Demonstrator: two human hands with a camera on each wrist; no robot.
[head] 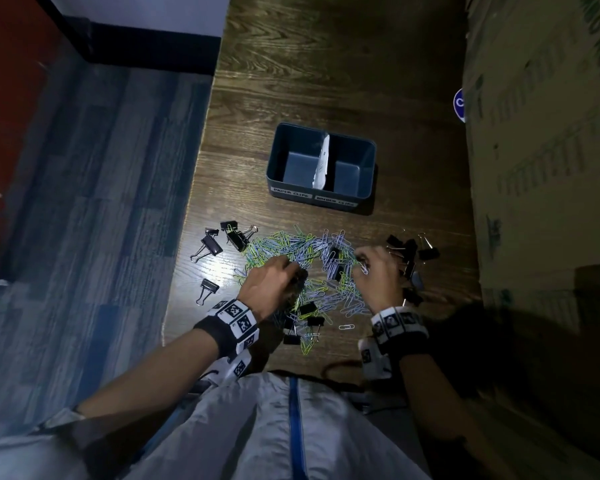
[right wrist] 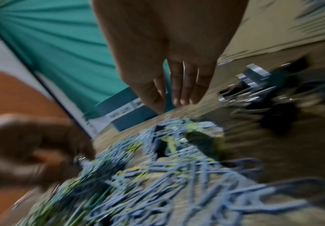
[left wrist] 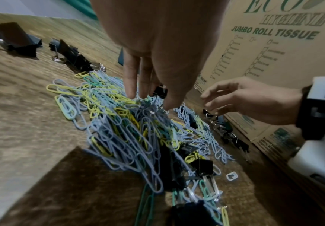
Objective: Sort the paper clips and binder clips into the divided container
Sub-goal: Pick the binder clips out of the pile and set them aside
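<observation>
A blue divided container (head: 281, 188) stands mid-table, split by a white paper divider (head: 322, 161), with both halves bare. A heap of coloured paper clips (head: 291, 247) lies in front of it, with black binder clips (head: 211, 244) at its left, more binder clips (head: 409, 252) at its right, and some mixed in. My left hand (head: 293, 275) reaches down into the heap; its fingertips (left wrist: 131, 93) and thumb pinch a bunch of paper clips (left wrist: 148, 105). My right hand (head: 362, 263) hovers over the heap's right side with relaxed fingers (right wrist: 182, 97) and holds nothing.
A tall cardboard box (head: 541, 168) walls off the table's right side, close to the right-hand binder clips. The wooden table (head: 309, 74) ends at a left edge, beyond which lies blue floor (head: 84, 202). A single white paper clip (head: 346, 327) lies near the front edge.
</observation>
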